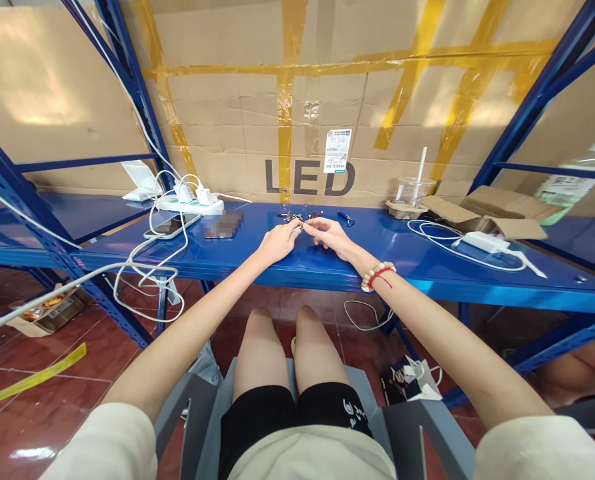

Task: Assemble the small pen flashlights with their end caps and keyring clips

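Observation:
My left hand (279, 241) and my right hand (330, 237) meet over the blue shelf top (377, 250). Both are closed in a pinch, fingertips almost touching, around a small metallic piece (301, 227) too tiny to name. Just behind the fingers lies a cluster of small metal items (290, 216) that look like keys, partly hidden by my hands. Small reddish pieces (314, 214) sit beside them. A small blue object (346, 218) rests on the surface to the right of the cluster, apart from my hands.
Left of my hands are a phone (172, 227), a pixelated dark item (223, 225) and a white power strip (197, 205) with tangled cables. At right stand a plastic cup (412, 192) with a straw, an opened carton (492, 210) and a white adapter (485, 242). Large cardboard (227, 127) backs the shelf.

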A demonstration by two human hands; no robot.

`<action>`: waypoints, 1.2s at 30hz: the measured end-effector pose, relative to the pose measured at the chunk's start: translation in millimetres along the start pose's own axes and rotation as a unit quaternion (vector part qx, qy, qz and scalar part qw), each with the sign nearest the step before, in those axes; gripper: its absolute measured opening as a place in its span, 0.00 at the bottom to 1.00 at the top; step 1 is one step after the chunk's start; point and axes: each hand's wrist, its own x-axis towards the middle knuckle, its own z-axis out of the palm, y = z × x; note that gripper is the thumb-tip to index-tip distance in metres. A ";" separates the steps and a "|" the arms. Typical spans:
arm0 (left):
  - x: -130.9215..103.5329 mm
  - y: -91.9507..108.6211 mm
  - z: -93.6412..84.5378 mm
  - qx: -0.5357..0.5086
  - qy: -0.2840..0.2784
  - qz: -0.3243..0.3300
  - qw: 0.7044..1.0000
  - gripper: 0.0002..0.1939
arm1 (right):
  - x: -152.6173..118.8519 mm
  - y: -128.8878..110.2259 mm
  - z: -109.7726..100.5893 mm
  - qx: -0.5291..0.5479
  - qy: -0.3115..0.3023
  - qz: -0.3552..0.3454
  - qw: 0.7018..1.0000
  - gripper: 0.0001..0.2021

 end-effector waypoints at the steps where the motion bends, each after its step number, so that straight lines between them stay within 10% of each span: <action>1: 0.1 -0.5 0.1 0.004 0.003 -0.004 1.000 0.14 | -0.2 0.1 -0.1 0.001 0.004 -0.008 1.000 0.23; 36: 1.4 -10.7 0.4 -0.058 -0.047 0.030 0.997 0.16 | -3.1 0.3 1.1 0.018 -0.015 -0.058 0.998 0.21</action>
